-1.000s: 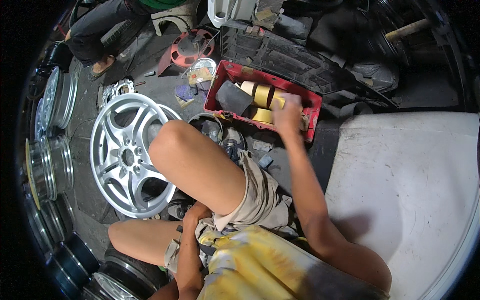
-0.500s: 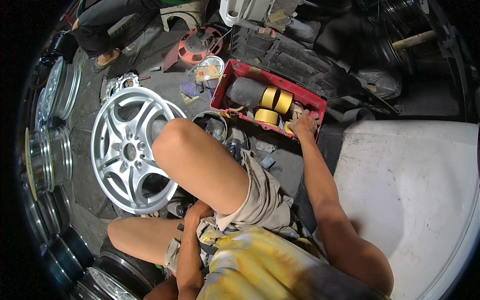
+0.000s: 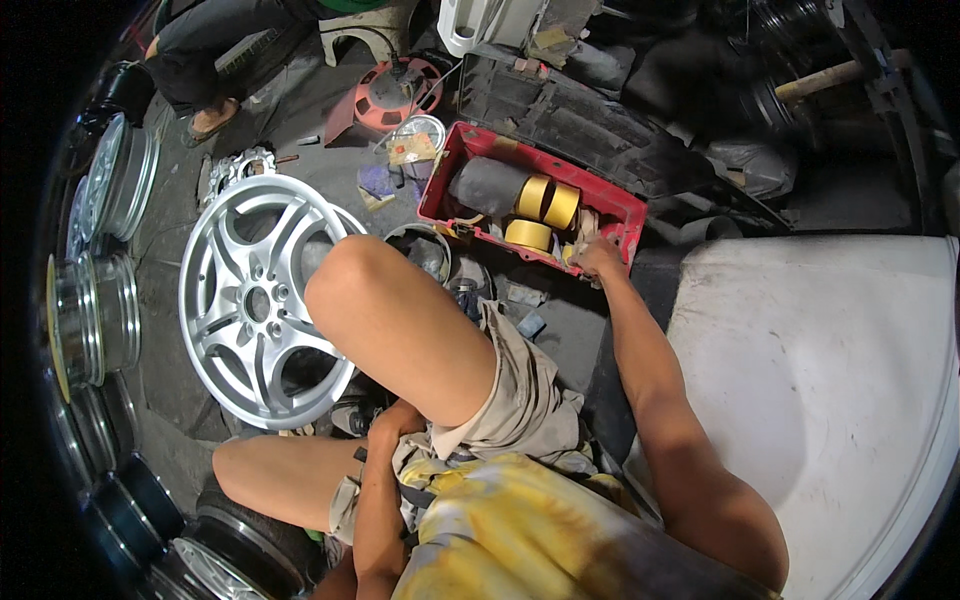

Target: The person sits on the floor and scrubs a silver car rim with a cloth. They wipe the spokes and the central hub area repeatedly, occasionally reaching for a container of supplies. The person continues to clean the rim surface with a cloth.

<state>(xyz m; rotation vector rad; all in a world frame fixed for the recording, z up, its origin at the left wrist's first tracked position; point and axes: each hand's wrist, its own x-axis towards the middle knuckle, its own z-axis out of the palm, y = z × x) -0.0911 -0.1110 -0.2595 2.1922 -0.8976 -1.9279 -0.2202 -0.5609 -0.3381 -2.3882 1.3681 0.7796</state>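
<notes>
My right hand (image 3: 600,257) reaches into the right end of a red toolbox (image 3: 476,132). It is bent down over the near wall, and its fingertips are hidden among small items there, so any grip is unclear. Beside it lie several rolls of yellow tape or sandpaper (image 3: 529,235) and a dark grey cylinder (image 3: 488,186). My left hand (image 3: 397,424) rests low by my raised thigh, its fingers tucked out of sight. A silver multi-spoke car wheel rim (image 3: 213,325) leans in front of my knees, left of the toolbox.
More rims (image 3: 118,300) line the left side. A red round-topped device (image 3: 397,95) and a stool (image 3: 372,35) stand at the back, near another person's foot (image 3: 213,118). A white panel (image 3: 800,400) fills the right. The toolbox's dark lid (image 3: 590,110) lies open behind it.
My right hand has shifted slightly left and toward me inside the toolbox, and its spread fingers have drawn down out of sight. My left hand stays put.
</notes>
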